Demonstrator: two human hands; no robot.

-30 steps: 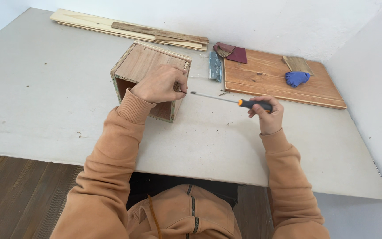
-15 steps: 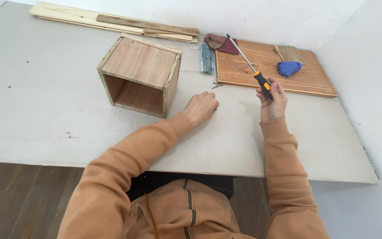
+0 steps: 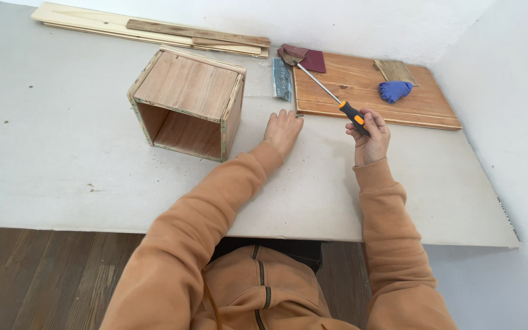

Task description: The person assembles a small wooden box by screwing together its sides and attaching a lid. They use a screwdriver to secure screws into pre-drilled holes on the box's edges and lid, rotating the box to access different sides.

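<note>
My right hand (image 3: 369, 135) grips a screwdriver (image 3: 332, 96) with an orange and black handle, its long shaft pointing up and to the left over the table. My left hand (image 3: 283, 130) lies flat on the grey table (image 3: 62, 159), fingertips next to a small screw (image 3: 299, 115). An open wooden box (image 3: 187, 104) lies on its side just left of that hand, its opening facing me. Neither hand touches the box.
A wooden board (image 3: 362, 88) lies at the back right with a blue cloth (image 3: 394, 90) and a small wood piece on it. Dark red sandpaper (image 3: 305, 57) and a small grey packet (image 3: 282, 79) sit beside it. Long wooden slats (image 3: 148, 30) lie along the wall.
My left hand left the box and came down flat on the table to its right. My right hand swung the screwdriver up, away from the box.
</note>
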